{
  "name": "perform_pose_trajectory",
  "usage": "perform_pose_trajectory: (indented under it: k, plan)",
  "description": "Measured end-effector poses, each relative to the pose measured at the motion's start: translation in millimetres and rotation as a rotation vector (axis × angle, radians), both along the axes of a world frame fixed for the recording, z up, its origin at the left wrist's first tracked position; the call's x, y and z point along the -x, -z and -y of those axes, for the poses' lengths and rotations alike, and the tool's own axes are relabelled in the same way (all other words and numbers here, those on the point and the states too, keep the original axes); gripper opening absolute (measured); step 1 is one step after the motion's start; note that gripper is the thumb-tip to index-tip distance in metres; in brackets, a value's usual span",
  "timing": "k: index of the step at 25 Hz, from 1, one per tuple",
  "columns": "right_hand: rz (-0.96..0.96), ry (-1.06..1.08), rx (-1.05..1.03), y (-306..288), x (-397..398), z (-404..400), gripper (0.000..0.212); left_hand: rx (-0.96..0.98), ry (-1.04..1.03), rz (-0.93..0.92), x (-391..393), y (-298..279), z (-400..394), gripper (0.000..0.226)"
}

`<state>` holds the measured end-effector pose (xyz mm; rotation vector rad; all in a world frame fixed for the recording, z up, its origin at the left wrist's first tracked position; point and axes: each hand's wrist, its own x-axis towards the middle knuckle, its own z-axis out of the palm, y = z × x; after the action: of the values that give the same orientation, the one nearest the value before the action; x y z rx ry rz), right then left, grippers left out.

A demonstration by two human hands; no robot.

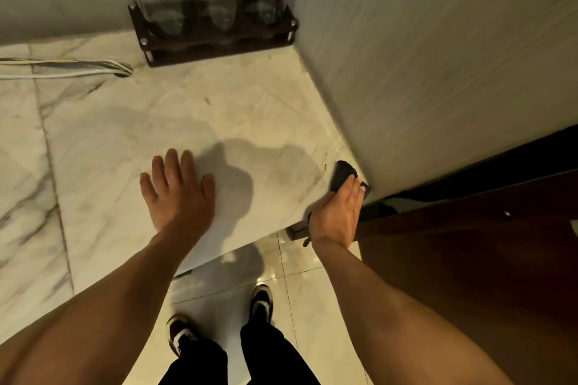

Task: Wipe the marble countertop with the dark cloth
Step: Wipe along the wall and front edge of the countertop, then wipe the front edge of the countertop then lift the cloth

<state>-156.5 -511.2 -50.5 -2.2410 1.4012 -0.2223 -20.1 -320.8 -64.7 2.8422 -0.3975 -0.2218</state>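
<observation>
The marble countertop is pale with grey veins and fills the left and middle of the view. My right hand presses the dark cloth flat onto the counter's near right corner, against the side wall. Only the cloth's far end shows beyond my fingers. My left hand lies flat on the marble near the front edge, fingers spread, holding nothing.
Three glass jars with brown lids stand in a dark wooden rack at the back corner. White cables lie at the back left. A pale wall panel bounds the right side; a dark wooden door is lower right. Tiled floor and my shoes show below.
</observation>
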Motion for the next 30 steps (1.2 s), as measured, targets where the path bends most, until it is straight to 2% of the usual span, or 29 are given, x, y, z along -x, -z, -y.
perform_pose_trajectory:
  k: [3,7,9,11,13,15,16,19,23,25,27,28,30]
  plan:
    - [0.194,0.22,-0.225,-6.1,22.8,-11.5,0.055,0.098,0.045,-0.026,0.9,-12.3,-5.5,0.055]
    - [0.597,0.536,-0.868,-31.3,61.2,-32.5,0.038,0.253,0.115,-0.013,36.6,-41.0,-2.0,0.054]
    - [0.739,0.584,-1.284,-55.6,83.2,-41.4,0.036,0.441,0.099,-0.206,61.1,-59.1,3.2,0.051]
    - [0.756,0.521,-1.689,-79.7,95.7,-52.9,0.042,0.564,0.063,-0.501,76.1,-78.0,4.4,0.045]
    - [0.718,0.429,-1.91,-97.3,97.6,-64.9,0.051,0.681,0.059,-0.807,80.3,-99.7,-2.3,0.034]
    - [0.672,0.367,-1.985,-107.0,91.2,-75.5,0.057,0.794,0.023,-0.996,79.9,-120.6,-14.4,0.032]
    - [0.649,0.341,-2.004,-111.4,86.4,-83.0,0.06,0.804,-0.023,-1.035,78.0,-130.7,-23.0,0.033]
    - [0.603,0.241,-2.033,-122.8,68.4,-108.4,0.069,0.749,-0.112,-1.045,68.4,-147.7,-53.8,0.032]
    - [0.472,0.138,-2.076,-125.0,41.6,-146.3,0.067,0.823,-0.287,-0.981,57.7,-149.5,-119.1,0.028]
    - [0.423,0.11,-1.987,-116.1,28.6,-167.0,0.06,0.905,-0.406,-0.923,56.1,-143.0,-157.6,0.022]
    - [0.356,0.06,-1.849,-101.4,13.2,-189.7,0.041,0.994,-0.56,-0.85,54.6,-131.4,-196.4,0.02]
    - [0.304,0.016,-1.769,-93.7,3.2,-200.8,0.032,1.025,-0.629,-0.819,54.2,-125.0,-214.2,0.021]
    - [0.179,-0.131,-1.603,-80.9,-23.2,-224.6,0.027,1.074,-0.732,-0.778,54.1,-112.6,-245.2,0.021]
